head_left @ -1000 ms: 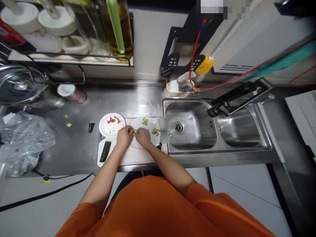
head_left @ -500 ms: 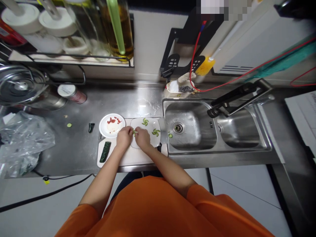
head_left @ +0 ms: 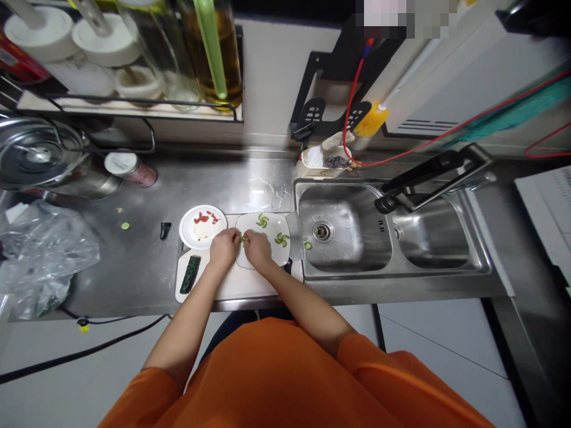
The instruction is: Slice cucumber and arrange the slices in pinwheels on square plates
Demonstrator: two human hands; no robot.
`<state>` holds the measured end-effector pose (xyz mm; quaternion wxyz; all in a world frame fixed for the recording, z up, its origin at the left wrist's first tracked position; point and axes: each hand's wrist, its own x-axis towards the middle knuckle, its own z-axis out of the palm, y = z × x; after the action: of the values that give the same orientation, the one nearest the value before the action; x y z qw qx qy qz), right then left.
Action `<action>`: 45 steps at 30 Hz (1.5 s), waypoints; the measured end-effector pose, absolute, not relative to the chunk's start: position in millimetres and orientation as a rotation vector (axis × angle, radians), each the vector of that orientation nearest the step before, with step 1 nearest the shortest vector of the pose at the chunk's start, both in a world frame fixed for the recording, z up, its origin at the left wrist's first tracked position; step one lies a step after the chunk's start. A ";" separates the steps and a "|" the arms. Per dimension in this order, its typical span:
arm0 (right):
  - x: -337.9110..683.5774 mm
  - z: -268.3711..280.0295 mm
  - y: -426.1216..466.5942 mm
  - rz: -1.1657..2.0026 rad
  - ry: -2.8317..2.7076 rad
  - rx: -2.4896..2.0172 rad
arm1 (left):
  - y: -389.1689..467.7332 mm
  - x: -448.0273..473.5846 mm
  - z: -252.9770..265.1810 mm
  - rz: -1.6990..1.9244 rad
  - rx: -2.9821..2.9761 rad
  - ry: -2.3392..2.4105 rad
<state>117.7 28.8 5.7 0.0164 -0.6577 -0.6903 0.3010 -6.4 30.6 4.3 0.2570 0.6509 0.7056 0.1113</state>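
Observation:
My left hand (head_left: 225,248) and my right hand (head_left: 257,249) meet over the left part of a white square plate (head_left: 272,255). Their fingers are pinched close together around small green cucumber slices (head_left: 243,239), mostly hidden by the fingertips. Two pinwheels of cucumber slices lie on the plate, one at the back (head_left: 262,220) and one at the right (head_left: 282,239). Touching the cutting board (head_left: 241,288) at its back left is a round white plate (head_left: 187,229) with red berry-like bits. A dark green cucumber piece (head_left: 190,274) rests on the board, left of my left forearm.
A double sink (head_left: 343,270) with a faucet (head_left: 428,178) adjoins the board on the right. A knife blade (head_left: 296,238) lies beside the square plate. Left are a cucumber end (head_left: 165,230), a fallen jar (head_left: 131,169) and a plastic bag (head_left: 49,255). A bottle rack (head_left: 134,110) overhangs the back.
The fingers of my right hand shift very slightly at the cucumber slices. Everything else stays in place.

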 end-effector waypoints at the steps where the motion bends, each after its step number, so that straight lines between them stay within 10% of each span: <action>1: 117.7 5.9 28.9 0.939 -2.149 -2.043 | 30.9 -6.2 4.9 0.296 1.766 1.916; 45: 165.7 35.6 -15.4 1.018 -2.202 -1.935 | 33.9 -77.1 8.4 0.501 1.215 2.620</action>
<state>165.7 -15.4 35.6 0.0193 -0.6235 -0.7094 0.3281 -77.1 33.9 8.4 0.1051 0.4122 0.8890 0.1699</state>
